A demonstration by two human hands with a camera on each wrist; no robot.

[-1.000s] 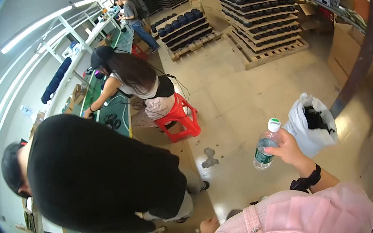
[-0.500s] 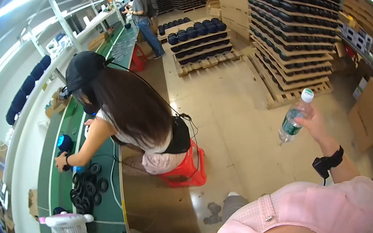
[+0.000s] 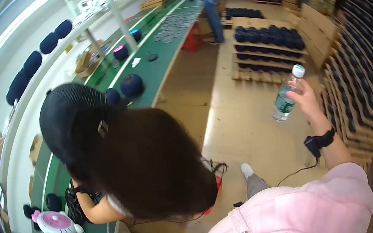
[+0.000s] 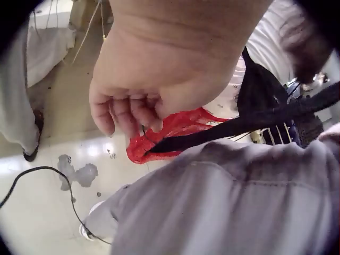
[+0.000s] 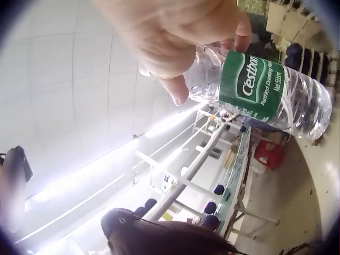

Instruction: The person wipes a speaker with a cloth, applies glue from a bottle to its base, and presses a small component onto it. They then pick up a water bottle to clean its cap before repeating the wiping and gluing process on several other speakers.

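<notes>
My right hand [image 3: 305,97] grips a clear plastic water bottle [image 3: 284,101] near its shoulder, fingers and thumb round it. The bottle has a white cap and a green label, and leans in the head view. The right wrist view shows the label on the bottle [image 5: 252,85] up close. My left hand [image 4: 159,95] hangs with loosely curled fingers and nothing visible in them. Behind it in the left wrist view are a red stool [image 4: 175,130] and a black strap [image 4: 228,127]. The head view does not show my left hand.
A seated person in a black cap [image 3: 71,113] is close at the left, by a green workbench [image 3: 161,72]. On the bench are a pink-and-white fan [image 3: 58,225] and round dark-blue objects [image 3: 132,85]. Loaded pallets [image 3: 268,52] and tall stacks [image 3: 362,77] stand at the right. Another person stands farther off.
The view has moved forward along the bench, past one seated person and close to another. My right hand still holds the bottle. My left hand has left the head view.
</notes>
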